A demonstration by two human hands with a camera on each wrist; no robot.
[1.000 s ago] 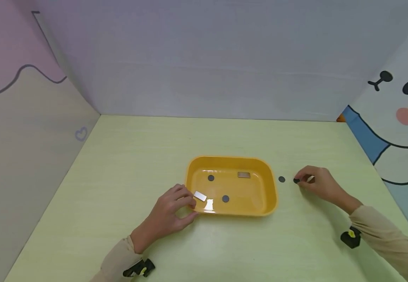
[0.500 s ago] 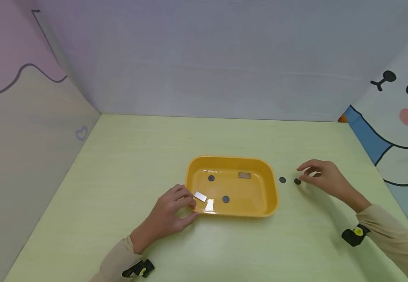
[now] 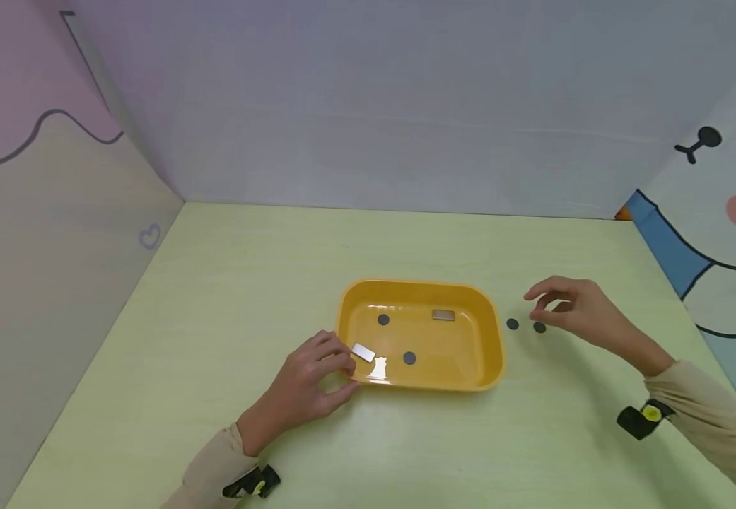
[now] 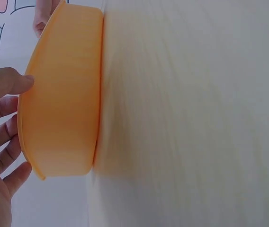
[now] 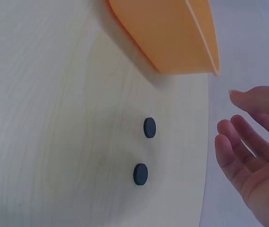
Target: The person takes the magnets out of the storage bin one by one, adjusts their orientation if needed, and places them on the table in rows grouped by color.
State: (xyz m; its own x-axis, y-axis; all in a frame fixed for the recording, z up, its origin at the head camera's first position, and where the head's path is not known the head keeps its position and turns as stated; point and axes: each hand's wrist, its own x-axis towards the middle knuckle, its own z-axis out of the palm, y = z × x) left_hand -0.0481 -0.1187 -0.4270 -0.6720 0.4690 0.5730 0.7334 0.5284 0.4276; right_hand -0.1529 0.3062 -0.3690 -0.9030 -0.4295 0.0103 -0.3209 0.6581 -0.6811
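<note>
Nearest, the left hand (image 3: 304, 382), slanting in from the left, pinches the near left corner of the yellow tray (image 3: 457, 364) between thumb and fingers, 2 dark discs (image 3: 512, 324) lie on the table (image 3: 266, 276) right of it, and slightly farther the right hand (image 3: 574, 307) hovers, loosely bent fingers parted from the thumb.

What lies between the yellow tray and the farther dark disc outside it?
The nearer dark disc lies between the yellow tray and the farther disc, as the head and right wrist views show.
</note>
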